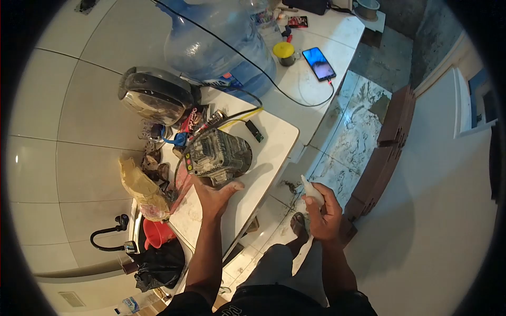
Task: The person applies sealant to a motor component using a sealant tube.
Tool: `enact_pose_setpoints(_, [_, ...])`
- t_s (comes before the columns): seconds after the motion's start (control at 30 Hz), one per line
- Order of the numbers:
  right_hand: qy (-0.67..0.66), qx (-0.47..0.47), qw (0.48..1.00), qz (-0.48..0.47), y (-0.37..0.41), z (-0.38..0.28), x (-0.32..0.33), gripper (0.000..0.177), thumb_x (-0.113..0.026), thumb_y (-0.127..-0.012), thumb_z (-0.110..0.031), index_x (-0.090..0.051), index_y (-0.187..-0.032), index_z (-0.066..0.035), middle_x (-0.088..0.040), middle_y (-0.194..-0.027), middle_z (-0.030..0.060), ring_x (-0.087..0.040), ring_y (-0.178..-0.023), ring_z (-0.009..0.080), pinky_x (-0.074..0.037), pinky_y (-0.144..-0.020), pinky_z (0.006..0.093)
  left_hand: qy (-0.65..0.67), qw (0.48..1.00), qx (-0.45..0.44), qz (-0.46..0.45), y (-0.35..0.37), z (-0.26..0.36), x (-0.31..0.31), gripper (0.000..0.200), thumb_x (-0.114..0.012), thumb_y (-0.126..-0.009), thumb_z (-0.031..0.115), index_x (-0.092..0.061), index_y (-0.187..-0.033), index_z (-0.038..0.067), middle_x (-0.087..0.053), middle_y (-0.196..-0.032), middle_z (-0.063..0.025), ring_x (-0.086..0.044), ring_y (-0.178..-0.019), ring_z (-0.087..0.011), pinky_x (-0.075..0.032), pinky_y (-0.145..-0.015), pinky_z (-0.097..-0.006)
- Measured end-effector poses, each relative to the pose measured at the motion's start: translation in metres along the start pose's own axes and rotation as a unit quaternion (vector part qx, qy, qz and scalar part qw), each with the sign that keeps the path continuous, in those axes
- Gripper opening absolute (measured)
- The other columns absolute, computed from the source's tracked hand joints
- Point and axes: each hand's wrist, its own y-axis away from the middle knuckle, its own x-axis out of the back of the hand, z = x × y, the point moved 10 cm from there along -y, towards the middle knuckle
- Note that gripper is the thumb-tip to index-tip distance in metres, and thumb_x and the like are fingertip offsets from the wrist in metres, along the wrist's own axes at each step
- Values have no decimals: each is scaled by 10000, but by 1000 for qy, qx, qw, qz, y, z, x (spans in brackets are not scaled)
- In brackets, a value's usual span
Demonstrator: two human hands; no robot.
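A dusty, boxy dark device (215,152) with small coloured buttons on its left side and a round dark base is at the white counter. My left hand (215,197) is at its near end, thumb to the right and fingers on the left side, gripping it; the fingertips are partly hidden. Out over the floor, my right hand (325,213) is closed around a small white squeeze bottle (312,192), its pointed nozzle tilted up and left. Close beyond the device lies a small black module (254,131) on a wire.
Beyond stand an electric kettle (155,95), a large blue water jug (216,47), a yellow-lidded jar (284,52) and a phone (319,63) on a cable. A yellow bag (141,189), red container (156,233) and black tap (108,230) are at left. Brown panels (375,176) lean right.
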Motion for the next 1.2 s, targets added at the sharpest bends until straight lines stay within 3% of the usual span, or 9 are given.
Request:
enact_pose_setpoints(0.13, [-59, -29, 998, 3, -5, 0, 5, 338, -670, -1026, -139, -601, -1306, 38, -713, -1041, 99, -635, -852, 92, -514, -769, 262, -4, 999, 36, 4, -11, 3, -5, 701, -956, -695, 117, -568, -1264, -11, -686, -1139, -116, -675, -1049, -207, -557, -957, -366])
enact_pose_setpoints(0.3, [-73, -39, 996, -17, -20, -22, 17, 350, -671, -1031, -171, -594, -1300, 40, -711, -1020, 92, -613, -829, 80, -514, -742, 266, -9, 999, 22, 49, -9, 11, 3, 696, -869, -779, 131, -522, -1366, -7, -666, -1234, -126, -670, -1064, -216, -551, -956, -368])
enact_pose_setpoints(0.33, [-59, -33, 997, -26, -23, -32, 22, 358, -667, -1035, -186, -589, -1301, 40, -710, -1015, 91, -606, -820, 78, -513, -734, 266, 106, 992, 48, 49, -8, 16, -4, 673, -831, -818, 183, -514, -1382, -3, -656, -1266, -127, -663, -1108, -228, -541, -981, -386])
enact_pose_setpoints(0.53, [-124, 14, 990, -66, -55, -123, 39, 321, -639, -1048, -207, -583, -1264, 24, -703, -997, 103, -585, -743, 84, -499, -675, 269, 395, 883, 247, 49, 40, 57, -79, 789, -668, -897, 577, -499, -1475, 69, -615, -1407, -135, -605, -1282, -337, -477, -1101, -509])
enact_pose_setpoints(0.6, [-129, 44, 987, -80, -64, -151, 43, 337, -650, -1042, -196, -587, -1289, 24, -708, -1010, 108, -602, -763, 93, -509, -689, 276, 527, 775, 341, -75, 59, 78, -139, 915, -597, -874, 750, -494, -1487, 79, -601, -1419, -166, -581, -1319, -381, -495, -1096, -510])
enact_pose_setpoints(0.7, [-88, 34, 990, -104, -68, -181, 49, 353, -682, -1021, -146, -609, -1319, 30, -708, -1076, 107, -643, -899, 108, -529, -781, 266, 636, 673, 373, -64, 74, 89, -183, 1014, -557, -852, 839, -483, -1490, 55, -568, -1429, -240, -567, -1310, -444, -551, -1058, -514])
enact_pose_setpoints(0.87, [2, 58, 993, -101, -64, -216, 59, 330, -696, -1004, -94, -623, -1299, 36, -698, -1158, 126, -691, -1026, 164, -546, -864, 292, 680, 643, 348, -51, 63, 93, -210, 1083, -579, -801, 888, -494, -1470, 41, -561, -1441, -221, -550, -1342, -401, -549, -1058, -512])
enact_pose_setpoints(1.07, [81, 127, 980, -127, -49, -215, 64, 431, -777, -915, -5, -578, -1295, 32, -693, -1085, 125, -665, -936, 136, -531, -834, 287, 642, 673, 365, -47, 45, 96, -219, 1132, -511, -753, 964, -519, -1457, 78, -611, -1390, -152, -587, -1293, -341, -540, -1019, -466])
enact_pose_setpoints(1.2, [130, 166, 973, -97, -47, -229, 62, 344, -718, -974, -36, -547, -1265, 33, -709, -1053, 123, -672, -897, 128, -548, -780, 275, 611, 673, 409, -80, 47, 97, -227, 1135, -510, -731, 982, -542, -1448, 104, -626, -1370, -131, -584, -1295, -319, -518, -1029, -465])
